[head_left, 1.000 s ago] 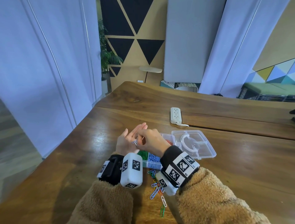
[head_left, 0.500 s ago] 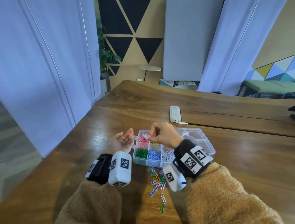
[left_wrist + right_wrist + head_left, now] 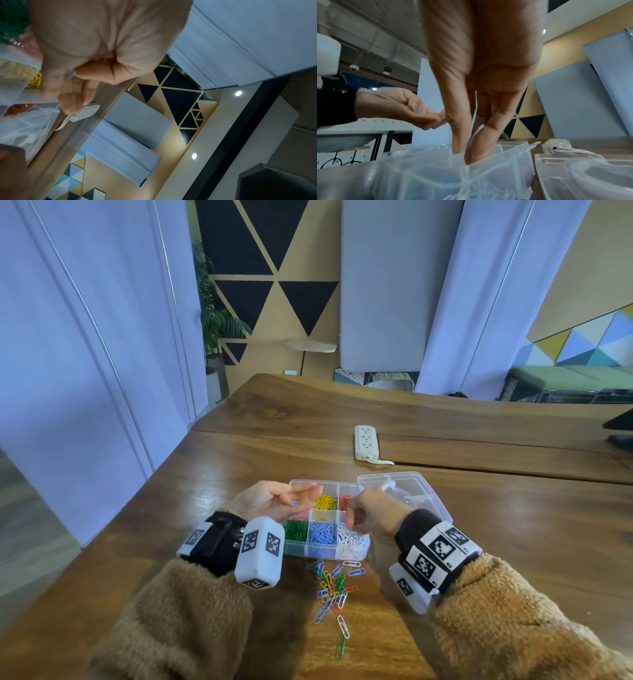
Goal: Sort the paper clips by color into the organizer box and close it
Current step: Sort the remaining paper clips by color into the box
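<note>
The clear organizer box (image 3: 325, 554) stands open on the wooden table, its compartments holding green, blue, white, yellow, red and pink clips. My left hand (image 3: 301, 498) hovers palm-up over the box's left side. Its thumb presses a light blue paper clip (image 3: 69, 73) against the fingers. My right hand (image 3: 352, 520) points down over the white compartment (image 3: 351, 539) at the front right. In the right wrist view a white paper clip (image 3: 479, 127) sits between its thumb and forefinger, whose tips reach the compartment wall (image 3: 488, 169). Several loose mixed-colour clips (image 3: 332, 587) lie in front of the box.
The box's clear lid (image 3: 421, 491) lies flat open to the right of the compartments. A white power strip (image 3: 366, 441) with its cord sits farther back. A lone green clip (image 3: 340, 647) lies near the table's front. The table's left edge runs close to my left arm.
My hands were joined a second ago and have separated. The right hand crossed the box's back row and came down over the white compartment. The left hand opened out towards the box.
</note>
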